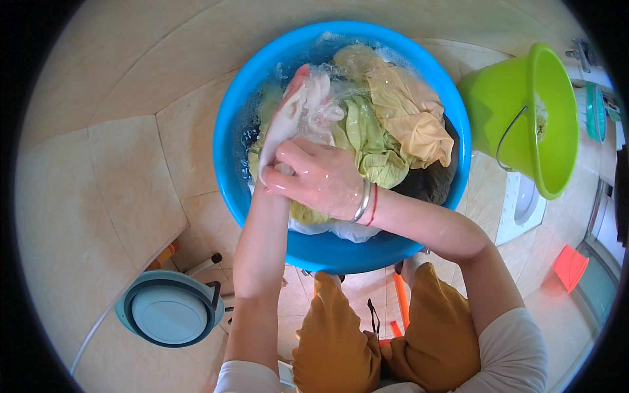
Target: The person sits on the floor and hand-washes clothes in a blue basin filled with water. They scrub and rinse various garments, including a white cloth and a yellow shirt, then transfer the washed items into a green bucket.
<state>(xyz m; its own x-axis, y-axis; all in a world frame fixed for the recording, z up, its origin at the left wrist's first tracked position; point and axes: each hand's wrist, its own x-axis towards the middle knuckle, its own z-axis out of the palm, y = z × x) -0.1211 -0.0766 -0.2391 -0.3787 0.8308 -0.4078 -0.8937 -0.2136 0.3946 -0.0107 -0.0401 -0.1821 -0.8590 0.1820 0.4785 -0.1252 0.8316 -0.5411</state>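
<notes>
A wet white cloth [291, 121], sock-like with a reddish tip, covers my left hand, so its fingers are hidden. My left forearm [257, 281] reaches up into the blue basin [341, 262]. Crossing over it, my right hand [318, 173] grips the cloth's edge near my left wrist with bent fingers. Below and around both hands lies soaked laundry: a yellow-green garment [367, 144], a peach-beige garment [409, 108] at the right and a dark piece [429, 180] under it. Some white fabric [350, 229] shows at the near side. Foamy water surrounds the clothes.
A lime-green bucket [495, 98] with a wire handle leans at the right, beside a white squat toilet [524, 206]. At the lower left sits a grey-blue folding basin [169, 314]. An orange-red plastic piece [571, 267] is at the far right. My knees [429, 321] are against the near side.
</notes>
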